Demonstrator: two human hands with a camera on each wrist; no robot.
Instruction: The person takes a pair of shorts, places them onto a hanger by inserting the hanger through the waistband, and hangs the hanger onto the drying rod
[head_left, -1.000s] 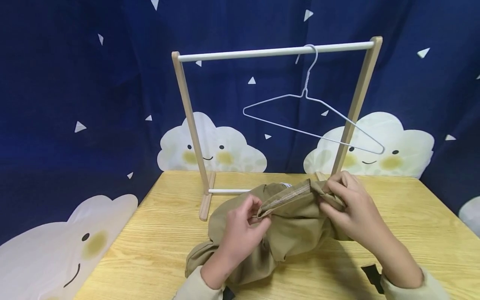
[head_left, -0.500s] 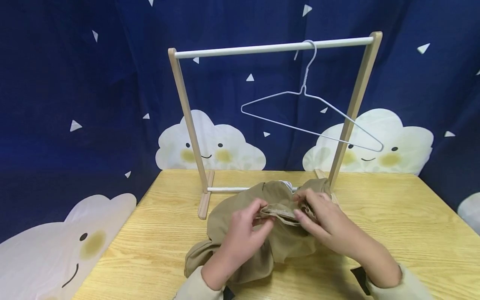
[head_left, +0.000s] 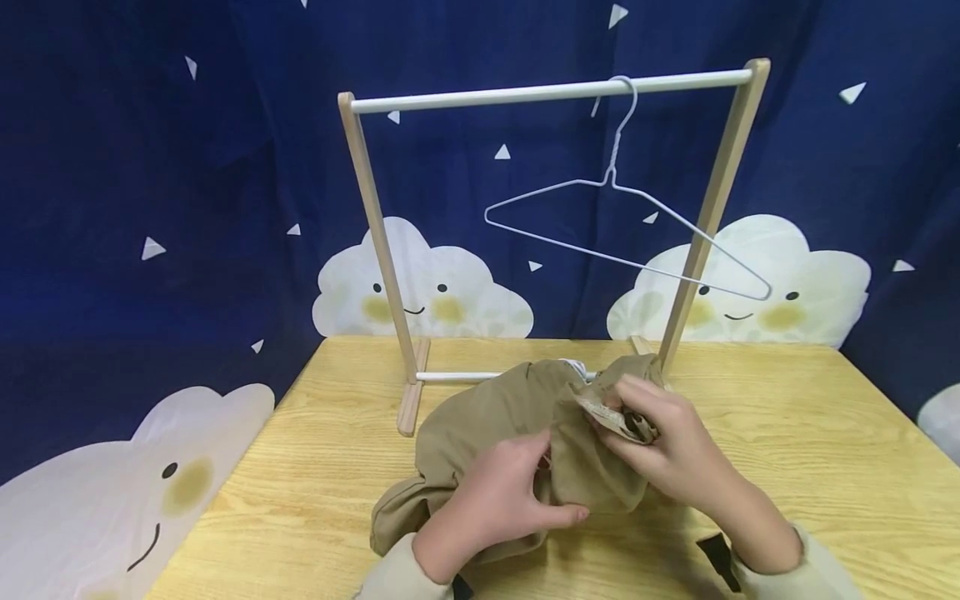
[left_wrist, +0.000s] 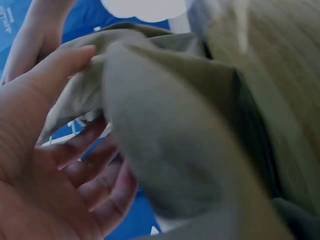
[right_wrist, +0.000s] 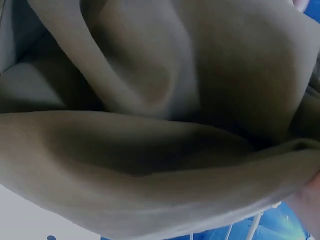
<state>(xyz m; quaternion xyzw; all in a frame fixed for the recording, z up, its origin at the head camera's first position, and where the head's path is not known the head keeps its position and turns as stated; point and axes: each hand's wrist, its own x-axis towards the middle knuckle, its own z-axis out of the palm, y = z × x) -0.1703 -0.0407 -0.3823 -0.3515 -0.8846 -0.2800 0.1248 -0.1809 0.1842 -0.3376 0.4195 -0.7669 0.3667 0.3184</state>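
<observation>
A khaki cloth garment (head_left: 480,408) lies bunched on the table in front of the rack. My right hand (head_left: 675,433) pinches its gathered edge between thumb and fingers, where a pale inner seam shows. Lower and to the left, my left hand (head_left: 498,492) is at the cloth with the thumb sticking out. The left wrist view shows the left hand's fingers (left_wrist: 102,175) loosely extended beside a hanging fold of the garment (left_wrist: 160,130), with a gap between thumb and fingers. Garment folds (right_wrist: 150,200) fill most of the right wrist view and hide most of the right hand.
Behind the garment stands a small clothes rack (head_left: 378,233) with wooden legs and white bars. A white wire hanger (head_left: 613,158) hangs tilted from its top bar. The wooden table (head_left: 810,433) reaches back to a dark blue curtain (head_left: 187,150) printed with clouds and triangles.
The right hand has moved left and gathered the garment's edge. The left hand has let go of the opening and shifted lower, its thumb now extended.
</observation>
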